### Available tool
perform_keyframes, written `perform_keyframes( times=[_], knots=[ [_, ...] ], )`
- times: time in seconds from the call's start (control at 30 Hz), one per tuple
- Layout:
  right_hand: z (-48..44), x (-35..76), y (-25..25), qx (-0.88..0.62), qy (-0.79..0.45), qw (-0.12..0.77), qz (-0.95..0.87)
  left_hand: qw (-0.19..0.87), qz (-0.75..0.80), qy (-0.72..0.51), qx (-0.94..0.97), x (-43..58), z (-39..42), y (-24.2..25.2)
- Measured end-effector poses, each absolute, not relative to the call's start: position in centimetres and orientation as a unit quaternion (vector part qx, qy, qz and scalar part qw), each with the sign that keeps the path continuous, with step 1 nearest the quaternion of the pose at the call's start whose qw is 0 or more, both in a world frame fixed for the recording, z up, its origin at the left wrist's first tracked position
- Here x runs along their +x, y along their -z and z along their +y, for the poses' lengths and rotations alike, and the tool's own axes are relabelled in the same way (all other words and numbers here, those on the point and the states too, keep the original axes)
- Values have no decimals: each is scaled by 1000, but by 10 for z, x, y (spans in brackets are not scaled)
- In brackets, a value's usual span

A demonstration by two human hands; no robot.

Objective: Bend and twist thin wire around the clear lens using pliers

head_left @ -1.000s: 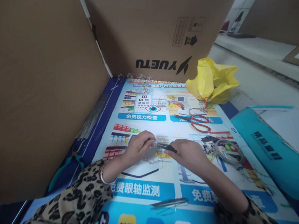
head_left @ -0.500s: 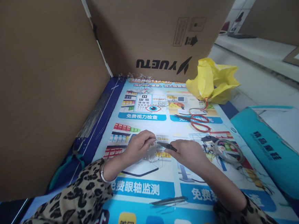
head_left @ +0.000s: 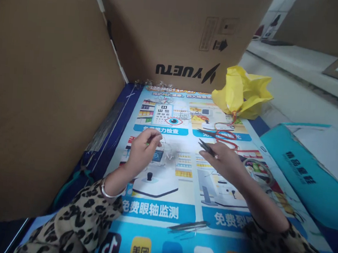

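Observation:
My left hand (head_left: pixel 144 150) is closed in a pinch on a piece of thin bent wire (head_left: pixel 168 152), whose loops hang out to the right of the fingers. My right hand (head_left: pixel 226 160) is wrapped round dark-jawed pliers (head_left: pixel 206 147), their tips slightly apart and pointing up and left. A gap separates the pliers from the wire. Just beyond the right hand lie red-handled scissors (head_left: pixel 226 135). Nearer to me a small bundle of dark straight wires (head_left: pixel 189 226) rests on the printed poster (head_left: pixel 163 198).
Tall cardboard panels (head_left: pixel 188 34) stand at the left and back. A yellow bag (head_left: pixel 242 93) and a teal box (head_left: pixel 297 171) are on the right, near a wire coil (head_left: pixel 266 173). Teal-handled pliers (head_left: pixel 74 177) and straight wires (head_left: pixel 104 129) lie left. Bent wire pieces (head_left: pixel 163 89) sit at the back.
My hands have moved apart: the left went left and up with the wire, the right moved right and up with the pliers. The plier tips have come away from the wire.

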State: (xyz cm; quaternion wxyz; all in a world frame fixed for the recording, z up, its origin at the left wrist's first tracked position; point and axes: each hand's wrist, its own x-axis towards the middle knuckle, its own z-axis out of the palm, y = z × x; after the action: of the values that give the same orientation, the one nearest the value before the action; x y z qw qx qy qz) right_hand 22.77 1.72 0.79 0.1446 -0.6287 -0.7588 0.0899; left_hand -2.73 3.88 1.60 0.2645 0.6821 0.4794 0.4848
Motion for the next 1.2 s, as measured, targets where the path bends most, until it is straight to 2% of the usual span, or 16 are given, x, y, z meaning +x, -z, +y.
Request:
perform_keyframes(
  times=[0.1,0.2,0.57,0.9,1.0,1.2],
  knots=[
    [13,215,-3,-637,-75,48,-766,251,476,-510,671,-38,44,-38],
    [7,187,0,-573,-38,-17,-818,241,475,-520,668,-48,47,-54],
    [15,69,-2,-425,45,-36,-903,211,455,-527,686,-79,48,-81],
    [30,120,-8,-485,100,-110,-862,182,445,-502,718,-90,54,-85],
    [32,111,-15,-489,96,-78,-864,180,441,-503,721,-90,54,-87],
    [32,27,3,-410,-6,41,-911,175,439,-506,721,-90,49,-91]
  ],
)
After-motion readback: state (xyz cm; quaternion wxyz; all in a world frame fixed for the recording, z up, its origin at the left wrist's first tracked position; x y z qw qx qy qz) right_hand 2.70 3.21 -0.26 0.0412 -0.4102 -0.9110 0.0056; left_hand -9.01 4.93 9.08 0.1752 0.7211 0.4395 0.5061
